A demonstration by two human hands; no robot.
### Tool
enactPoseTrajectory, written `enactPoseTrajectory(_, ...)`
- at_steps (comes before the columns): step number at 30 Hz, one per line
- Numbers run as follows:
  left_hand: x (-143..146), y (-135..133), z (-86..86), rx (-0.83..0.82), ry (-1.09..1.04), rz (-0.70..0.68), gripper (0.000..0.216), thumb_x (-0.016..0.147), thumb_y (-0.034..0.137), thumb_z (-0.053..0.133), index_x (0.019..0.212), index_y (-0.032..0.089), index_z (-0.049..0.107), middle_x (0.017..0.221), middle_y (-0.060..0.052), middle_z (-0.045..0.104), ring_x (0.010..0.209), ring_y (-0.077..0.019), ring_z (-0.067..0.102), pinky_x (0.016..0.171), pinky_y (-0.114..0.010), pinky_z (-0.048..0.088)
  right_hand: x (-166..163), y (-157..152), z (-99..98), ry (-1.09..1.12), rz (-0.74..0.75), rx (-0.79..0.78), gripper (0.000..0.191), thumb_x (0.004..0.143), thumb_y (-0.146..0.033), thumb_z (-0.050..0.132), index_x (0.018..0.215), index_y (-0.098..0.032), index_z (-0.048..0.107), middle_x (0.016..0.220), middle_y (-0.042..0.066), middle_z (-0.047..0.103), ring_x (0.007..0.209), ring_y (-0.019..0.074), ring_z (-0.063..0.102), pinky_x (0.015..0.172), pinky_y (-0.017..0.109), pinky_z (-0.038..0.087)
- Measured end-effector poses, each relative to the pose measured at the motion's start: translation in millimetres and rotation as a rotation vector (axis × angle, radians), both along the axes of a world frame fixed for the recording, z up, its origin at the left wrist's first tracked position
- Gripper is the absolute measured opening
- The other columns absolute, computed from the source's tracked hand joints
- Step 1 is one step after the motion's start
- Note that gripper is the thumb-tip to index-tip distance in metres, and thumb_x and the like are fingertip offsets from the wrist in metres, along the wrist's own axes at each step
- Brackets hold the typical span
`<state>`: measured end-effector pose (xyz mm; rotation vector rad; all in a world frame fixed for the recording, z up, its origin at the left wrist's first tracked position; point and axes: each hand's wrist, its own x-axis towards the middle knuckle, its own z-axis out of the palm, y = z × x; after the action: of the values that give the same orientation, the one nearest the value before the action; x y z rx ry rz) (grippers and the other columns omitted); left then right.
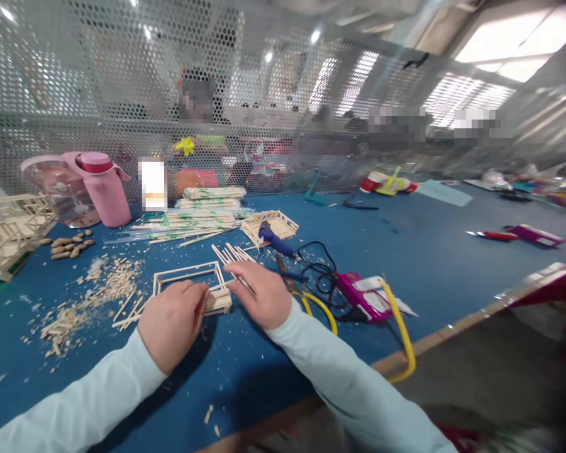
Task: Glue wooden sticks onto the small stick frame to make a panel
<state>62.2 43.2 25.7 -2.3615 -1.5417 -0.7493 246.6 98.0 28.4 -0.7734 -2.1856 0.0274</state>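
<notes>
A small box-shaped frame (pixel 188 273) of thin wooden sticks rests on the blue table, its near side partly filled with a row of sticks. My left hand (pixel 172 321) is closed on the frame's near side, fingertips pressed together. My right hand (pixel 263 294) pinches a thin wooden stick (pixel 230 282) at the frame's right end; its fingertips are partly hidden. Just behind my right hand lie several loose sticks (pixel 231 253). A blue glue gun (pixel 276 239) leans on a shallow stick-built tray (pixel 283 221) further back.
Yellow-handled cutters (pixel 321 308) and a purple box (pixel 363 296) with black cord lie right. Cut scraps (pixel 108 280), peanuts (pixel 68 245) and a stick model (pixel 4 239) are left. Stick bundles (pixel 202 217) and a pink bottle (pixel 106 192) stand before a perforated metal screen (pixel 264 94).
</notes>
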Motion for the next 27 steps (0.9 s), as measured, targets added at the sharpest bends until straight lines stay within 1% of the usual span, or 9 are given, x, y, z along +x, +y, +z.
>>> enactPoseTrajectory(2,-2.9,1.5,4.7,-0.006,-0.029,0.035,0.029,0.089,0.025,0.037,0.08,0.018,0.063,0.07,-0.005,0.065,0.064,-0.019,0.06,0.056,-0.028,0.043,14.1,9.3,6.5,-0.077,-0.265,-0.173,0.021,0.09,-0.027,0.038,0.093,-0.017,0.057,0.088,0.008,0.065,0.078,0.0153,0.06,0.071,0.026,0.044)
enactPoseTrajectory(4,-5.1,3.1,8.4,-0.009,-0.062,0.048,0.029,0.089,0.026,0.037,0.08,0.018,0.064,0.072,-0.005,0.066,0.064,-0.0184,0.061,0.056,-0.027,0.043,26.6,17.1,8.5,-0.36,-0.509,-0.398,0.022,0.086,-0.035,0.045,0.079,-0.018,0.058,0.076,0.007,0.064,0.07,0.0175,0.059,0.062,0.027,0.041)
enactPoseTrajectory(7,-7.1,5.8,9.8,-0.009,-0.095,0.052,0.03,0.089,0.027,0.038,0.081,0.019,0.065,0.074,-0.005,0.068,0.065,-0.018,0.061,0.057,-0.027,0.043,33.9,20.7,2.9,-0.677,-0.573,-0.613,0.027,0.074,-0.043,0.059,0.061,-0.019,0.055,0.063,0.004,0.063,0.063,0.0192,0.059,0.052,0.026,0.033)
enactPoseTrajectory(11,-9.0,9.9,8.5,-0.004,-0.147,0.041,0.03,0.089,0.028,0.037,0.082,0.019,0.065,0.075,-0.005,0.068,0.069,-0.0186,0.062,0.06,-0.027,0.045,28.6,12.3,-0.2,-0.695,-0.565,-0.593,0.018,0.077,-0.029,0.054,0.062,-0.019,0.056,0.069,0.005,0.066,0.068,0.0189,0.06,0.053,0.026,0.029)
enactPoseTrajectory(16,-10.9,7.9,19.9,-0.031,-0.332,-0.077,0.027,0.089,0.028,0.04,0.086,0.018,0.064,0.072,-0.003,0.066,0.068,-0.0155,0.061,0.062,-0.026,0.046,37.3,-5.2,24.3,-0.483,-0.697,-0.493,0.019,0.087,-0.026,0.038,0.083,-0.017,0.054,0.068,0.008,0.063,0.062,0.0197,0.058,0.054,0.028,0.03)
enactPoseTrajectory(19,-9.9,0.6,33.0,-0.087,-0.439,-0.26,0.023,0.088,0.024,0.041,0.085,0.019,0.063,0.079,-0.004,0.066,0.077,-0.0145,0.06,0.068,-0.024,0.046,41.0,-16.1,44.9,0.064,-0.45,-0.453,0.02,0.088,-0.038,0.038,0.084,-0.021,0.047,0.056,0.0,0.052,0.048,0.0141,0.047,0.049,0.026,0.032)
enactPoseTrajectory(23,-7.6,-8.0,44.9,-0.206,-0.481,-0.338,0.022,0.087,0.025,0.043,0.083,0.022,0.065,0.121,-0.009,0.056,0.119,-0.0213,0.045,0.088,-0.031,0.043,22.6,-21.9,64.0,0.614,0.206,-0.828,0.034,0.08,-0.056,0.05,0.08,-0.024,0.039,0.045,-0.011,0.033,0.035,0.0067,0.023,0.035,0.019,0.021)
enactPoseTrajectory(25,-7.4,-9.0,47.5,-0.296,-0.503,-0.363,0.025,0.089,0.027,0.041,0.08,0.021,0.064,0.107,-0.007,0.062,0.112,-0.0196,0.051,0.086,-0.029,0.043,7.1,-19.8,66.0,0.698,0.442,-1.058,0.034,0.078,-0.052,0.056,0.078,-0.024,0.038,0.042,-0.013,0.03,0.032,0.0048,0.018,0.033,0.017,0.018)
enactPoseTrajectory(27,-7.6,-8.0,48.9,-0.328,-0.523,-0.366,0.029,0.09,0.027,0.038,0.075,0.02,0.062,0.082,-0.003,0.065,0.087,-0.0155,0.059,0.085,-0.029,0.043,-9.0,-16.2,62.7,0.782,0.595,-1.23,0.03,0.076,-0.041,0.062,0.074,-0.023,0.038,0.044,-0.013,0.033,0.032,0.0036,0.022,0.033,0.015,0.022)
